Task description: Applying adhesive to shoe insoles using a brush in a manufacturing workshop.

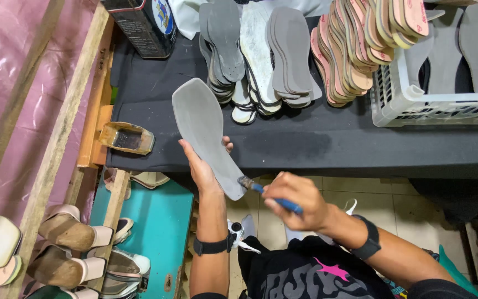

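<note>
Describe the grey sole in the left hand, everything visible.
The sole is a flat, matte grey shoe-sole shape, looking like rubber or foam, with a rounded toe end pointing up and away over the black table and a narrower heel end low near the table's edge. It is tilted, held clear of the table. The left hand supports it from beneath, fingertips showing past its right edge. A blue-handled brush in the right hand touches its heel end.

Single head-worn view, looking steeply down from close above the person's hands, taking in the black table (316,147) edge and tiled floor (394,199).
</note>
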